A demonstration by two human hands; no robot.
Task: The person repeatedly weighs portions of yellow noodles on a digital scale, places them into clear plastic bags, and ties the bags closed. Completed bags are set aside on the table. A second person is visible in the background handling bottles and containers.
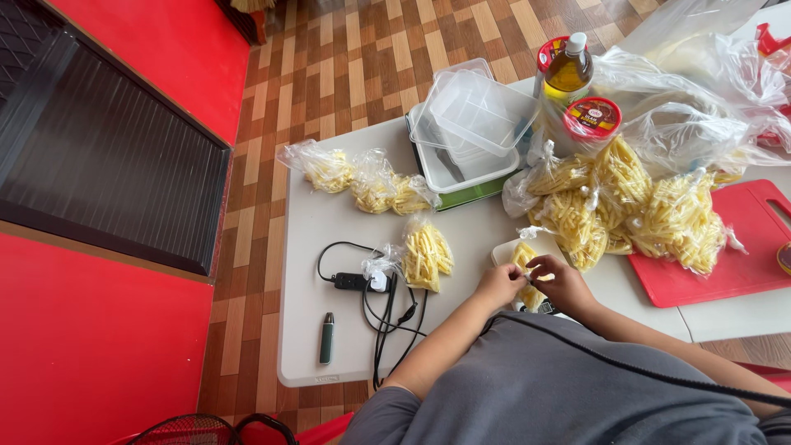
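My left hand (498, 285) and my right hand (561, 280) meet over a small clear bag of yellow cut potato sticks (525, 257), both pinching its top; the bag rests on a white tray (499, 250) near the table's front edge. One filled, tied bag (427, 255) lies just left of my hands. Three more tied bags (362, 181) lie in a row farther left. A heap of filled bags (626, 210) is piled behind my right hand.
A white table (321, 346) holds a black cable with a plug (362, 284), a small dark green stick-shaped device (327, 338), stacked clear containers (474, 124) on a scale, an oil bottle (568, 72), red-lidded jars (592, 119), loose plastic bags (700, 91), a red cutting board (725, 264).
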